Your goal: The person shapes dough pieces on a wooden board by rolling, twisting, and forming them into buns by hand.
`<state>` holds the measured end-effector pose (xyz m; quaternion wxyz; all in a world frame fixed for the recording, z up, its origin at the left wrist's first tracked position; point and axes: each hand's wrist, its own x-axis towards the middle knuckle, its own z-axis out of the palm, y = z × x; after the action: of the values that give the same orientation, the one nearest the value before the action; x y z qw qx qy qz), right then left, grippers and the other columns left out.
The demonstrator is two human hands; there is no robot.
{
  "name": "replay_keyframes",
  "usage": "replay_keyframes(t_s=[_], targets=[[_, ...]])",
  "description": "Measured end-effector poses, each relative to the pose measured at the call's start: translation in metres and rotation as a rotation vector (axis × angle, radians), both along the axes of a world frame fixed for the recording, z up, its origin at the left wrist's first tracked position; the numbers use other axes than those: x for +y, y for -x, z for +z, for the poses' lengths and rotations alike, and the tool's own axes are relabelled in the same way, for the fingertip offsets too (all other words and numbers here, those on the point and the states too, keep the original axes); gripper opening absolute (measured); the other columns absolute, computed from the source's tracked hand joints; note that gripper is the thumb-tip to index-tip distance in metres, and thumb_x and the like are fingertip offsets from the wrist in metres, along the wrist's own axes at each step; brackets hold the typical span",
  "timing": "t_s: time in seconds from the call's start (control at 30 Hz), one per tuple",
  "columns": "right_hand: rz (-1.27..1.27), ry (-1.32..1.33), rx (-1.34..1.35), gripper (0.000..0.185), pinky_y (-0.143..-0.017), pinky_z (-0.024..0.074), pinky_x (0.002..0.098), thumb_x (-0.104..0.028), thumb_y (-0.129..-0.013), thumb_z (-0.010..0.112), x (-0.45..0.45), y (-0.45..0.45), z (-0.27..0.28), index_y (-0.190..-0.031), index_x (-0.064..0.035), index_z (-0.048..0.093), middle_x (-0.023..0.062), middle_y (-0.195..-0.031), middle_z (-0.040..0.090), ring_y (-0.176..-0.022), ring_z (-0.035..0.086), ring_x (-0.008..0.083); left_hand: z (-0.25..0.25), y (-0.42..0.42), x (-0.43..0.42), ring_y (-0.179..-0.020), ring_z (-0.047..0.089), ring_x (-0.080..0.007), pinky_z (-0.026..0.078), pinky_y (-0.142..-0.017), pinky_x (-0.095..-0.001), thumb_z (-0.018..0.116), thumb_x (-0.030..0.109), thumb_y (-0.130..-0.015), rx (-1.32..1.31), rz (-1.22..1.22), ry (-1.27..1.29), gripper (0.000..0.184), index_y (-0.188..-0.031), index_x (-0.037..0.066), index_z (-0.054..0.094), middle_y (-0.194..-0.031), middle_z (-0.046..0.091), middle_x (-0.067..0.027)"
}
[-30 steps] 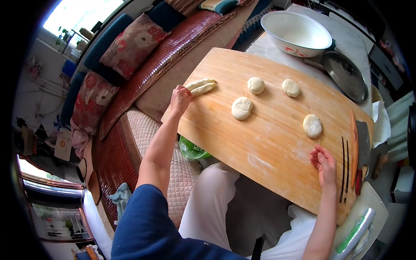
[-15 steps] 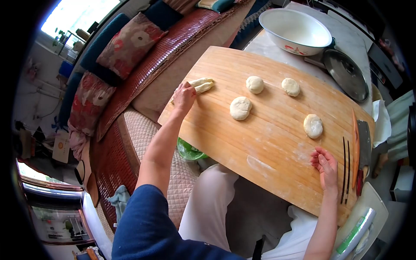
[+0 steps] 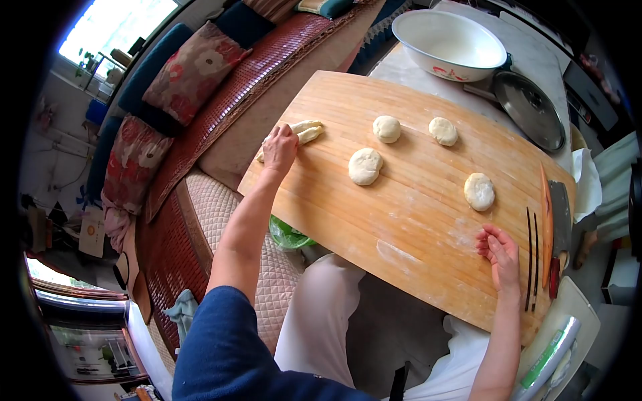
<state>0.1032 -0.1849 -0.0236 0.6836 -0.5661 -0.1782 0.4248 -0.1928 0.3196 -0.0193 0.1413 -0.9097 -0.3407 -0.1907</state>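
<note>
My left hand (image 3: 279, 148) is at the far left of the wooden board (image 3: 394, 214), its fingers closed over the long pieces of dough (image 3: 309, 131). Part of the dough is hidden under the hand. My right hand (image 3: 500, 257) hovers at the board's near right, fingers loosely curled and slightly apart, holding nothing visible. Nearest to it lies a flattened dough ball (image 3: 479, 192). Three more dough balls sit farther back: a dimpled one (image 3: 365, 166), a rounder one (image 3: 386, 129) and another (image 3: 443, 131).
Two dark chopsticks (image 3: 532, 260), a wooden rolling pin (image 3: 547, 207) and a knife (image 3: 560, 214) lie along the board's right edge. Behind are a white basin (image 3: 449, 43) and a pan lid (image 3: 530, 110). A roll of film (image 3: 552, 354) lies lower right; a sofa (image 3: 221, 113) stands left.
The whole view has shifted slightly, so the board and dough balls appear a little farther left. My left fingers have moved slightly on the dough; my right hand keeps its curled pose.
</note>
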Motion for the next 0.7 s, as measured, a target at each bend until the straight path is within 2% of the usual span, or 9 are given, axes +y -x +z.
replay_keyframes(t_s=[0.07,0.17,0.27,0.47,0.7], targets=[[0.001,0.011,-0.008,0.036,-0.076,0.0511,0.0240,-0.019,-0.097,0.063,0.001,0.001,0.002,-0.125,0.0021,0.059,0.0079,-0.104,0.067,-0.086,0.063,0.0111,0.004,-0.003,-0.002,-0.097,0.062,-0.0266,0.055,-0.076,-0.0410,0.069,0.011,-0.077,-0.085,0.029,0.032,0.008,-0.085,0.013,0.067,-0.093,0.061,-0.0035],[0.002,0.012,-0.010,0.036,-0.076,0.0509,0.0239,-0.020,-0.096,0.063,0.001,0.001,0.002,-0.125,0.0021,0.059,0.0077,-0.104,0.067,-0.086,0.063,0.0112,0.005,-0.008,0.007,-0.103,0.061,-0.0296,0.054,-0.079,-0.0433,0.064,0.007,-0.078,-0.062,0.120,0.167,0.010,-0.088,0.010,0.065,-0.099,0.062,-0.0062],[0.002,0.012,-0.017,0.036,-0.076,0.0509,0.0239,-0.020,-0.096,0.063,0.002,0.002,0.003,-0.124,0.0021,0.060,0.0074,-0.103,0.067,-0.086,0.063,0.0113,0.003,-0.007,0.017,-0.108,0.060,-0.0319,0.053,-0.084,-0.0447,0.065,0.006,-0.076,0.019,0.127,0.227,0.016,-0.093,0.008,0.066,-0.103,0.063,-0.0100],[0.005,0.020,-0.029,0.036,-0.076,0.0512,0.0242,-0.020,-0.096,0.064,0.000,0.001,0.002,-0.124,0.0021,0.060,0.0073,-0.104,0.068,-0.086,0.064,0.0115,0.018,-0.014,0.007,-0.104,0.062,-0.0330,0.051,-0.090,-0.0450,0.066,0.009,-0.074,0.144,0.142,0.272,0.024,-0.098,0.008,0.067,-0.108,0.063,-0.0130],[0.024,0.013,-0.025,0.036,-0.077,0.0513,0.0248,-0.019,-0.096,0.063,-0.002,0.000,0.000,-0.125,0.0024,0.059,0.0079,-0.105,0.067,-0.087,0.064,0.0120,0.011,-0.007,-0.002,-0.100,0.064,-0.0339,0.050,-0.088,-0.0456,0.067,0.011,-0.073,0.046,0.098,0.286,0.027,-0.100,0.008,0.067,-0.103,0.067,-0.0132]])
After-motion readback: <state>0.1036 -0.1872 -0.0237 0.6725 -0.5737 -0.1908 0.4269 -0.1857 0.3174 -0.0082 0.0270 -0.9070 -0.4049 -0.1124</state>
